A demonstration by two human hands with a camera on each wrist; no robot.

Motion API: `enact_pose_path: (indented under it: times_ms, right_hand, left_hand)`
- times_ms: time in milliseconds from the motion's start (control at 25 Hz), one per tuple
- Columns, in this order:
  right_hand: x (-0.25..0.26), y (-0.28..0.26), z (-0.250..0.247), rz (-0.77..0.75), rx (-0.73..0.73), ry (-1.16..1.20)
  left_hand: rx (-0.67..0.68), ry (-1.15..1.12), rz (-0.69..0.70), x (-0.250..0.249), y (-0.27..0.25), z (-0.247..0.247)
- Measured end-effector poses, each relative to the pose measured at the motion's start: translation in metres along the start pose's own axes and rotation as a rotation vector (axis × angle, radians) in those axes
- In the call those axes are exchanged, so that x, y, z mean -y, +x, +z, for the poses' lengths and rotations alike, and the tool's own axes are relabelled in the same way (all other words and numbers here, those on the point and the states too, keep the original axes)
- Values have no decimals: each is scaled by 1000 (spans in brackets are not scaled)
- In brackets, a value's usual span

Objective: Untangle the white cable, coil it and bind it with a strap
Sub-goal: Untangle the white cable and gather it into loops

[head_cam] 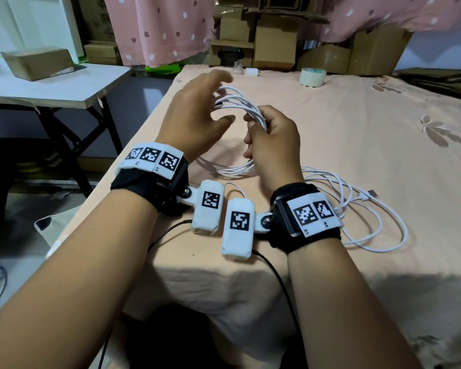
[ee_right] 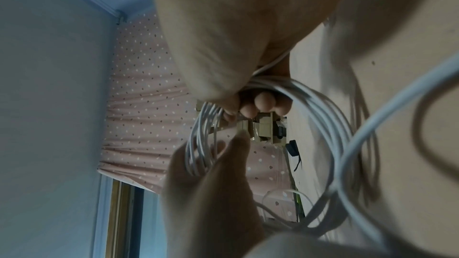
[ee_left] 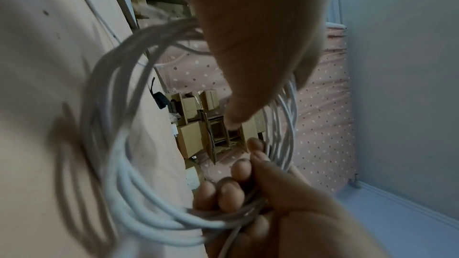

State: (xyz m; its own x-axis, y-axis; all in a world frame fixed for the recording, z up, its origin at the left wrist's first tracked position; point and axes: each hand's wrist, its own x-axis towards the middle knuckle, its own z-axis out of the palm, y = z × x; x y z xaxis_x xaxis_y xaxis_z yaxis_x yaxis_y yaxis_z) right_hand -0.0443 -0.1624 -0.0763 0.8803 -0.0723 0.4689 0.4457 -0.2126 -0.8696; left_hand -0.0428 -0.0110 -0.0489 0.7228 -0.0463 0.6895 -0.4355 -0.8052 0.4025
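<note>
My right hand (head_cam: 253, 129) grips one side of a coil of white cable (head_cam: 240, 102), held upright over the peach tablecloth (head_cam: 357, 134); its fingers (ee_right: 261, 103) curl round the bundled loops. My left hand (head_cam: 221, 99) is spread open at the coil's far loops, and several strands (ee_right: 198, 154) lie across its straight fingers (ee_right: 218, 150). The rest of the cable (head_cam: 370, 217) trails loose on the table to the right and ends in a plug (head_cam: 371, 193). A small black strap (ee_left: 160, 99) lies on the cloth beyond the coil.
A tape roll (head_cam: 312, 77) and a small white block (head_cam: 251, 71) stand at the table's far edge, before cardboard boxes (head_cam: 274, 46). A white side table (head_cam: 51, 86) with a box stands to the left. Thin black wires (head_cam: 274, 275) hang over the near edge.
</note>
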Motion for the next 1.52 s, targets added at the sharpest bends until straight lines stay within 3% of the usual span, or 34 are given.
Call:
enact_pose_path:
  times_ms: [80,200,320,440,600,760,880,1000,1080,1200,1320,1360,1440,1520]
  right_hand:
    - [-1,-1,1,-1,0,-14]
    - [0,0,1,-6,1,-57]
    - [-1,0,0,-11,15,-102]
    - [1,-1,0,-33,67,-117]
    - [0,1,1,39,61,-91]
    - [-6,-1,3,155,142,-219]
    - [1,-3,2,209,141,-3]
    - [8,-3,-1,170,63,200]
    - [7,-3,0,174,27,217]
    - [2,-2,3,213,21,140]
    - [0,-2,3,212,68,72]
    - [-1,-3,4,196,85,53]
    - [1,-5,5,160,111,44]
    - [1,-6,6,154,133,72]
  left_hand:
    - [-12,-85,152,-3,0,0]
    - [-142,-28,230,-1,1,-1]
    - [-22,107,292,1,3,1]
    - [131,45,163,1,2,2]
    - [-34,171,-69,5,3,2]
    - [-160,2,-327,5,4,-3]
    - [-208,-146,-412,4,2,-3]
    - [-214,-208,-458,5,3,-1]
    - [-191,18,-378,7,4,0]
    - [-219,316,-115,5,3,-6]
    - [-33,238,163,4,2,-3]
    - [40,178,199,3,1,-1]
    - [52,192,101,-3,0,-1]
    - [-71,292,-84,-6,-3,0]
